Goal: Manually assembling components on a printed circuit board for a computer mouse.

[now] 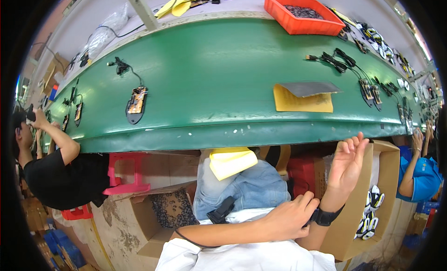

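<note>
Left hand: your left hand point(291, 219) reaches across to your right wrist, its bent fingers at the black wristband point(328, 217); they hide part of it, so you cannot tell whether they are clamped on it or only touching.
Right hand: your right hand point(345, 164) is raised, palm toward you, thumb and loosely curled fingers apart, with nothing seen in it.
Wristband: around your right wrist, just below the hand; the edge under your left fingers is hidden.
Lap: a folded yellow cloth point(233, 163) lies over your jeans, and near it is a black strap-like thing point(221, 210) whose exact kind is hard to make out.
Green bench: on the green bench point(205, 80), a circuit board point(137, 102) with a black cable sits to the left; those at the far ends shrink and blur at the rim.
Yellow sheet: the yellow sheet point(298, 103) is partly covered by a grey flap point(309, 88); its faint print is too small to read.
Cartons: the right carton point(340, 229) holds white-and-black pieces point(368, 224), some hidden by its wall; the left carton point(153, 247) is partly covered by your forearm.
Neighbour's shirt: the blue shirt point(424, 178) at right bears a small pale mark, illegible here.
</note>
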Demonstrator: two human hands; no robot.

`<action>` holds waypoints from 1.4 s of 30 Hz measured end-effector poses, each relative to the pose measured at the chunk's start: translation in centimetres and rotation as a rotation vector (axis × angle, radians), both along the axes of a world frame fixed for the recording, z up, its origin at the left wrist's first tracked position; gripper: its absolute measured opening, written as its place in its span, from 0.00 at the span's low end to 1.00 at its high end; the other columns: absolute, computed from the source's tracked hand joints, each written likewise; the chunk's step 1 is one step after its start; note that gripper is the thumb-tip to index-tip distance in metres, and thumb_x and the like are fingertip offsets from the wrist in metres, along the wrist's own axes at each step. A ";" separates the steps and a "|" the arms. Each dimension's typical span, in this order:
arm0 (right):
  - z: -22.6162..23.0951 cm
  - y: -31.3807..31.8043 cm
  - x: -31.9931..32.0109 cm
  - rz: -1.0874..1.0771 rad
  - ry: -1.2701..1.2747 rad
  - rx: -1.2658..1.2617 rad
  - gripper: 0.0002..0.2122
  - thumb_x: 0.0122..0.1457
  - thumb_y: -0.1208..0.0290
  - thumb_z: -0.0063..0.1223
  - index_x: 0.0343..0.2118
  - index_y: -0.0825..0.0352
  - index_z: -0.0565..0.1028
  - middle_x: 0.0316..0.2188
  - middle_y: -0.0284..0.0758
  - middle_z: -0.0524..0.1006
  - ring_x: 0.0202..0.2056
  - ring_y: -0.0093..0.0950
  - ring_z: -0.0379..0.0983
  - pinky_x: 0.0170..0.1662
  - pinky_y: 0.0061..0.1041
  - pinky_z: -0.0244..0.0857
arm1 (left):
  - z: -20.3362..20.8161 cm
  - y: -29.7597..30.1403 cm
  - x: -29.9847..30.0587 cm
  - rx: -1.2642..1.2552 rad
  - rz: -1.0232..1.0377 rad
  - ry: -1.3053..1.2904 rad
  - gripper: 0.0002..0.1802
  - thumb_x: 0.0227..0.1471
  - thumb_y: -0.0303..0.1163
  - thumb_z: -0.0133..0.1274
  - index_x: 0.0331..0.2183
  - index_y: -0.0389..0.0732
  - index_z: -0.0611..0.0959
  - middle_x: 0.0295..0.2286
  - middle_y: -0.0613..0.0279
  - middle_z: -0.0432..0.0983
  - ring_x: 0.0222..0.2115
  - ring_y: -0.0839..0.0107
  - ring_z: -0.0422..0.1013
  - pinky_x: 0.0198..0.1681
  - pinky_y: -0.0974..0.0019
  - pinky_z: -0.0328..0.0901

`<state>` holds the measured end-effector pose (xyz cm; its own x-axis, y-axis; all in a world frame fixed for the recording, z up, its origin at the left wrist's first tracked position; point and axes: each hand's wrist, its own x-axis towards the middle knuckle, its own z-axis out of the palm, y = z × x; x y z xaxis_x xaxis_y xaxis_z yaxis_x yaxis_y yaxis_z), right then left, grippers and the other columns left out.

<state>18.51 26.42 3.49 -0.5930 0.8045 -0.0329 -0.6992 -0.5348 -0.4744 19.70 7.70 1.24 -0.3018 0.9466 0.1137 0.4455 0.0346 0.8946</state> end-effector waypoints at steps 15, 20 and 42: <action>-6.7 -12.2 1.0 0.972 -0.468 1.464 0.12 0.53 0.71 0.64 0.39 0.67 0.77 0.37 0.37 0.78 0.40 0.33 0.73 0.41 0.32 0.66 | 3.8 -5.3 -7.1 0.550 0.424 -0.184 0.11 0.53 0.34 0.65 0.28 0.36 0.83 0.21 0.60 0.77 0.22 0.67 0.74 0.26 0.67 0.65; -8.4 -15.4 -0.8 1.088 -0.207 1.705 0.16 0.57 0.66 0.61 0.47 0.66 0.76 0.44 0.36 0.77 0.50 0.35 0.69 0.51 0.36 0.63 | 1.6 -10.6 -9.6 0.508 0.876 -0.090 0.04 0.55 0.25 0.60 0.29 0.34 0.82 0.21 0.63 0.76 0.22 0.75 0.73 0.24 0.73 0.64; -5.9 -21.9 -3.7 0.686 -0.087 1.608 0.18 0.45 0.72 0.67 0.40 0.66 0.75 0.27 0.35 0.72 0.29 0.36 0.71 0.33 0.33 0.64 | -1.3 -18.9 1.8 0.338 1.263 -1.160 0.18 0.69 0.41 0.44 0.32 0.38 0.74 0.17 0.66 0.65 0.16 0.77 0.57 0.20 0.71 0.53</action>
